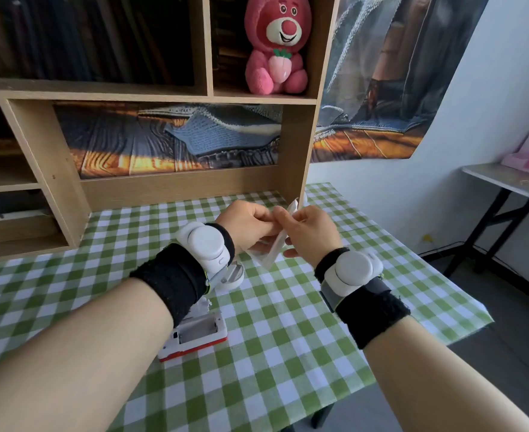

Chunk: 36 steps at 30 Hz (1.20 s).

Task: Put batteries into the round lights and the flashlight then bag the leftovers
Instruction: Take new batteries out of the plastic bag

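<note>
Above the green-and-white checked tabletop [288, 332], just in front of the wooden shelf unit [176, 188], both hands meet on a small clear plastic bag [271, 251]. The left hand [244, 224] is curled shut, pinching the bag's upper edge from one side, while the right hand [311, 233] pinches it from the other with thumb and fingers closed on the film. Held this way, off the cloth and between two grips, the bag hangs with its lower corner pointing down; I judge the hands are working its mouth, though whether to open or seal it I cannot tell. What lies inside is not clear through the glare.

The film looks thin, glossy and crinkled, flat with sharp corners. Nearer to the person than the shelf unit, partly under the left forearm, lies a white device with an orange-red rim [194, 336], its rectangular compartment open and facing up; it appears empty, so that step may be unfinished. Between that device and the bag, a round white light [235, 277] rests on the cloth, mostly hidden by the left wrist. Both wrists carry smooth white rounded units on black fabric bands. The cloth is soft, slightly rumpled at its far-right edge. High in the shelf unit sits a plush pink bear [277, 45].
</note>
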Available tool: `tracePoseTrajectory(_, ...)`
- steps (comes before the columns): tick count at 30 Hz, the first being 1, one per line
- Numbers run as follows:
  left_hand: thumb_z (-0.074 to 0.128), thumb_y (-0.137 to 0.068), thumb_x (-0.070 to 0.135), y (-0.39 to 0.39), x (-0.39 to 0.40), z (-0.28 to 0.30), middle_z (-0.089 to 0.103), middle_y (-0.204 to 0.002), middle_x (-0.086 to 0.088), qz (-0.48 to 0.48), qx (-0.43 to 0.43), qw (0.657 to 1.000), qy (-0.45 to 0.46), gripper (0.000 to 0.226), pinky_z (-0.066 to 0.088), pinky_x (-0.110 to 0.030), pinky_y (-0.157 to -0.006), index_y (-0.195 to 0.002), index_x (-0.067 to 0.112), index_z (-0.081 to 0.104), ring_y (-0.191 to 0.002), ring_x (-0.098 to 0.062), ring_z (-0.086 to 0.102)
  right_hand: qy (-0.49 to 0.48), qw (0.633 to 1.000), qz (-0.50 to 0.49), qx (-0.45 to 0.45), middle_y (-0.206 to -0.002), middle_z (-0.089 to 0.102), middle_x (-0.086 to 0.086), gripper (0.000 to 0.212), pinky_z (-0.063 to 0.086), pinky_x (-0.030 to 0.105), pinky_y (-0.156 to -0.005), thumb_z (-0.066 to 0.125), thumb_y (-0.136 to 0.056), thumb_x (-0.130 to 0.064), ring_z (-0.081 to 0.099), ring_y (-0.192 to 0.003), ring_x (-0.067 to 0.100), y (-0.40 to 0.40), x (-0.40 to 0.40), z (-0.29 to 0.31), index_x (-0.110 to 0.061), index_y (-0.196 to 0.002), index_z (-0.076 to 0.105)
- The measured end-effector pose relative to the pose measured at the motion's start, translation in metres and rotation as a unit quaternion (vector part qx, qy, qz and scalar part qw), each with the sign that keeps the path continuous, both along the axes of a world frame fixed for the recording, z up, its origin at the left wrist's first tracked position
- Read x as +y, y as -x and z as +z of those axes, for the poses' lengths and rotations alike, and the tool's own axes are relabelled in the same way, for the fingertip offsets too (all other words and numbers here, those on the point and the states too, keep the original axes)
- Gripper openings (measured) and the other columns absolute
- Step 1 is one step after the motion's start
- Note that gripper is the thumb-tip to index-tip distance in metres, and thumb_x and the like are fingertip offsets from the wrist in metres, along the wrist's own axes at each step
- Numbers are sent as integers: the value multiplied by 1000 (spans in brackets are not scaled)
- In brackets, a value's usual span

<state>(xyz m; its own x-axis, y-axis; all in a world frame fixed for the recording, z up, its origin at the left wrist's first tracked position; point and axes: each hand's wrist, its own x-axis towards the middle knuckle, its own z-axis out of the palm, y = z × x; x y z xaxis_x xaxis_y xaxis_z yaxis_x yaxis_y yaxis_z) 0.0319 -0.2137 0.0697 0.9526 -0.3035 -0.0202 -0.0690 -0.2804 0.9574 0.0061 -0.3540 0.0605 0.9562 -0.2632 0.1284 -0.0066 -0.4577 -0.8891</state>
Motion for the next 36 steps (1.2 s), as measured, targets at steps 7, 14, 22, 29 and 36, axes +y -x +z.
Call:
tracePoseTrajectory(7, 65, -90, 13, -9, -2, -6, 71, -70, -6, 49, -5, 999, -3, 14, 59, -51, -82, -76, 14, 70, -71, -26, 69, -15, 1000, 10, -6, -77, 67, 10, 45, 62, 36, -63, 60, -95, -37, 71, -75, 23, -1, -3, -6, 7, -88, 56)
tracePoseTrajectory(14, 70, -85, 18, -10, -3, -5, 75, -86, -15, 43, -27, 998, -34, 8, 58, -51, -85, -80, 12, 70, -88, -33, 72, 3, 1000, 9, -18, -87, 71, 17, 26, 62, 40, -66, 59, -92, -26, 73, -72, 20, -10, 0, -7, -7, -77, 49)
tracePoseTrajectory(22, 71, -78, 18, -11, 0, -7, 75, -74, -2, 100, -92, 988, -79, 8, 60, -45, -76, -71, 18, 66, -77, -22, 72, 55, 998, 6, -27, -68, 69, 5, 32, 51, 30, -54, 56, -93, -22, 70, -59, 4, -7, 0, -7, -17, -67, 39)
tracePoseTrajectory(29, 65, -78, 12, -16, 6, 2, 74, -73, -4, 131, -107, 983, -70, 4, 60, -35, -68, -77, 10, 68, -67, -17, 71, 28, 999, -30, -18, -70, 67, 13, 21, 62, 42, -62, 59, -81, -21, 71, -62, 20, -2, -6, -3, -10, -66, 48)
tracePoseTrajectory(36, 68, -76, 12, -29, 0, 45, 68, -70, 5, 130, -227, 953, -151, 15, 50, -27, -61, -64, 20, 64, -68, -13, 63, -9, 992, -84, -96, -68, 60, 10, 19, 58, 38, -46, 62, -77, -14, 67, -54, 24, -4, -16, 28, -13, -67, 45)
